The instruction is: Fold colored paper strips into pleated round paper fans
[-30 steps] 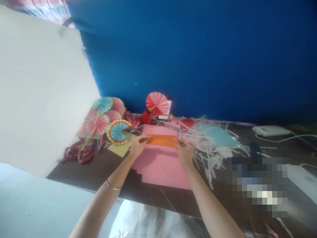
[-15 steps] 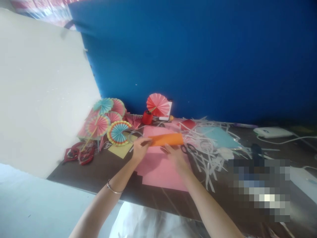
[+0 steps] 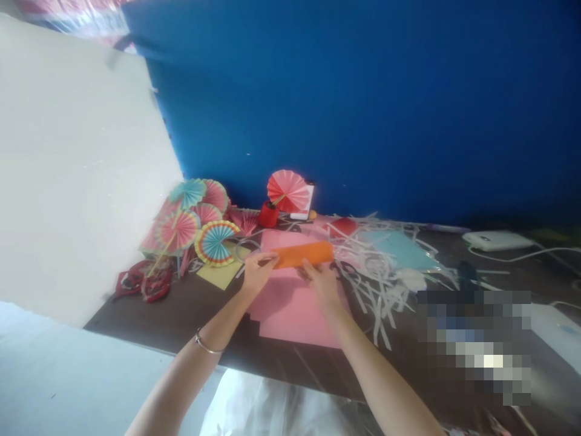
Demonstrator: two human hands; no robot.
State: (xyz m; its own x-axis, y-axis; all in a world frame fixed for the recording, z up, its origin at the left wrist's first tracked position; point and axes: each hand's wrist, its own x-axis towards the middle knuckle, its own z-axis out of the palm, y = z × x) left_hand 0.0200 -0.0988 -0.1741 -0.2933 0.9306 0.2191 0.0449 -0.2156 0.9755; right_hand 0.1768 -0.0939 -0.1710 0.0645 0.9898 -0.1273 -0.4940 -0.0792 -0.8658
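A folded strip of orange paper [image 3: 303, 254] lies across a larger pink sheet [image 3: 299, 315] in front of me. With thumb and fingers my left hand [image 3: 258, 272] pinches the strip's left end. My right hand [image 3: 321, 283] is closed at the lower edge near the middle, its index finger on the orange paper and the other fingers curled. A yellow sheet [image 3: 218, 274] and a clear tape-like ring [image 3: 247, 249] lie left of the pink sheet. Dark-handled scissors [image 3: 345, 270], partly covered by paper strips, lie just right of the orange paper.
Several pleated paper fans [image 3: 216, 242] are heaped at the left, behind red scissors [image 3: 157, 283]. A pink fan [image 3: 287, 191] stands in a red holder [image 3: 269, 214] by the blue wall. White paper strips [image 3: 385, 303], a light-blue sheet [image 3: 402, 249] and a white corded device [image 3: 497, 240] occupy the right.
My right hand has shifted slightly up and its index finger now rests on the orange paper's lower edge. The left hand keeps its pinch. The whole view has moved very slightly.
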